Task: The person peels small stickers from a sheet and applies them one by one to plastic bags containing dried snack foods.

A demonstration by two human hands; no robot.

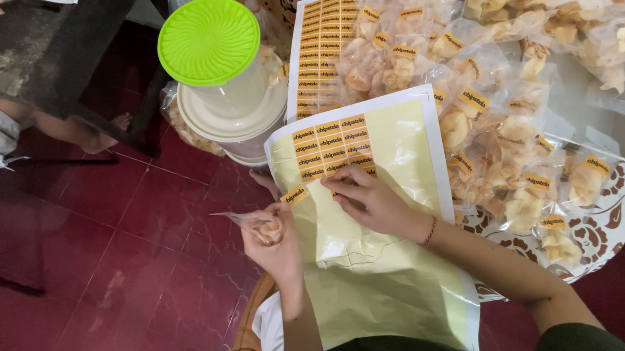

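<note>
My left hand (276,235) grips a small clear bag of pale chips (261,225), with an orange label (295,195) stuck at a fingertip. My right hand (372,201) rests on a yellow sticker sheet (391,163) that lies on my lap, fingertips at the lowest row of orange labels (332,149). Most of the sheet is bare backing.
A second full label sheet (319,52) lies on the table behind. Several labelled chip bags (499,157) are piled on the patterned tablecloth (618,214). A clear jar with a green lid (209,41) stands on white containers. Another person's leg (71,132) is at left on the red tile floor (116,267).
</note>
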